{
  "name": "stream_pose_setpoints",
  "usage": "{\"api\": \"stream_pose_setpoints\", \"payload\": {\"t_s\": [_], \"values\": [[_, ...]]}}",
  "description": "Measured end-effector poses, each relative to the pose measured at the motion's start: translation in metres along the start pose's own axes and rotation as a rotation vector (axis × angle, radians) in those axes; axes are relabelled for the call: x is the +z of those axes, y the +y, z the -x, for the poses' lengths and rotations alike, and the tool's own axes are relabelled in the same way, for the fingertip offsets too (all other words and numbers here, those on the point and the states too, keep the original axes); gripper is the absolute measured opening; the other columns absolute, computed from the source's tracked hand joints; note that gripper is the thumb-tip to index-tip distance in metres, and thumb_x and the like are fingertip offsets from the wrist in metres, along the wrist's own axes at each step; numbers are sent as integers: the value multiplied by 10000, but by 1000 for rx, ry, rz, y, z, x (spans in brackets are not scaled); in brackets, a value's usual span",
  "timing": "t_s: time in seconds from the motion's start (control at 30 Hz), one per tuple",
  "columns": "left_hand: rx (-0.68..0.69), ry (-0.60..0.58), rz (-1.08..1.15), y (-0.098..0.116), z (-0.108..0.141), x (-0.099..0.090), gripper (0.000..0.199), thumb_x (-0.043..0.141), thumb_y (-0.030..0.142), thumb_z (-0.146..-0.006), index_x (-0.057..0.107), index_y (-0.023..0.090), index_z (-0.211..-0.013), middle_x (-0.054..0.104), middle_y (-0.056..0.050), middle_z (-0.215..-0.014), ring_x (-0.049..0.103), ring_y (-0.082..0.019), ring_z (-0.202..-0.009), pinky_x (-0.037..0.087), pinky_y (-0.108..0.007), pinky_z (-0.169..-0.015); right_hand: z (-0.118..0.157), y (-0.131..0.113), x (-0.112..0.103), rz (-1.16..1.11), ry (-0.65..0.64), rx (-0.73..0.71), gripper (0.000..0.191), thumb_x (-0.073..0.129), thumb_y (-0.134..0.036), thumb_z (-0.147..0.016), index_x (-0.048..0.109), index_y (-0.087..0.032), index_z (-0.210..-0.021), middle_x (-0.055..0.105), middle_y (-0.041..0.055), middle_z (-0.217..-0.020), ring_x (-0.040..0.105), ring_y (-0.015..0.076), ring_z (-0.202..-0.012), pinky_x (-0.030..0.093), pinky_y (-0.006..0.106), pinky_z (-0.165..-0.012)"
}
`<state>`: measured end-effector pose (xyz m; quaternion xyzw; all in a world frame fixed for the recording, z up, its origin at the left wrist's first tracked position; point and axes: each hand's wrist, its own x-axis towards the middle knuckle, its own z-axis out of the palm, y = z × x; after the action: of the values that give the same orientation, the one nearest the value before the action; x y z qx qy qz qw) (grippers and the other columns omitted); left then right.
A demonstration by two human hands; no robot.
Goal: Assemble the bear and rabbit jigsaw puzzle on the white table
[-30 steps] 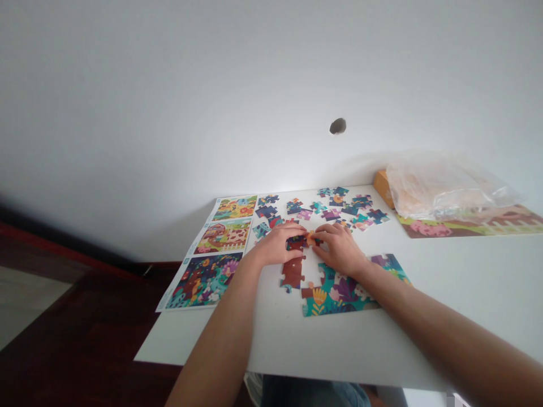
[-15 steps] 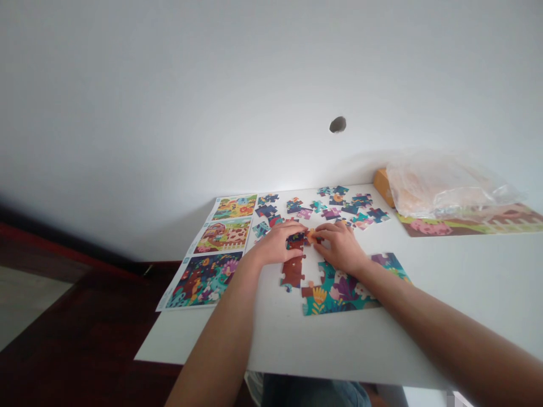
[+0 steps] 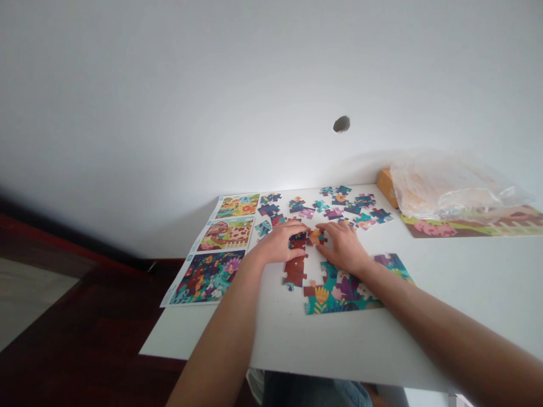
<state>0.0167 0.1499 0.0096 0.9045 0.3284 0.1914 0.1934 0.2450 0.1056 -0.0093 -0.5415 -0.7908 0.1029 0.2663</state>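
My left hand (image 3: 278,244) curves round a joined strip of brown puzzle pieces (image 3: 294,272), its thumb and fingers at the strip's two sides. Just right of it, my right hand (image 3: 344,249) has thumb and index finger at an orange and brown piece (image 3: 314,237), which touches the strip's upper right side. Below my right hand lies a joined teal section (image 3: 339,297) with a yellow flower and purple leaves, partly covered by my right wrist. Several loose pieces (image 3: 332,213) lie beyond both hands.
A sheet with three pictures (image 3: 193,254) lies on the left of the white table (image 3: 314,350). At the back right, a clear plastic bag (image 3: 449,186) rests against an orange box (image 3: 386,186) and over a farm puzzle (image 3: 470,224). The wall has a round hole (image 3: 341,124).
The view has shifted slightly. My right hand's fingers have drawn back a little from the orange piece, so more of it shows. My left hand keeps its place on the strip.
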Motion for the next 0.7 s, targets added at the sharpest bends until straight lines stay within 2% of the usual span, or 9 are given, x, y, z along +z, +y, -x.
{"api": "stream_pose_setpoints", "payload": {"t_s": [0.3,0.5,0.7], "values": [[-2,-9,3,2,-1,-1,567,790,292,-739,630,215,-1277,615,-114,-1309,562,-278,-1240,423,-432,-1110,0,2,3,-17,20,-1,432,620,-331,-846,595,-197,-1255,669,94,-1147,535,300,-1077,390,450,-952],[-16,-2,-13,2,0,-1,600,795,316,-739,609,224,-1303,599,-107,-1342,548,-283,-1264,420,-434,-1116,-2,4,6,-100,78,11,585,652,-279,-785,482,-175,-1335,646,102,-1101,549,301,-1069,412,457,-953],[-62,41,-37,4,-3,5,564,774,285,-762,614,216,-1298,659,-95,-1276,562,-288,-1244,410,-452,-1114,-1,3,5,-228,88,-73,590,578,-165,-808,418,-191,-1376,578,100,-1100,561,255,-1036,452,409,-946]]}}
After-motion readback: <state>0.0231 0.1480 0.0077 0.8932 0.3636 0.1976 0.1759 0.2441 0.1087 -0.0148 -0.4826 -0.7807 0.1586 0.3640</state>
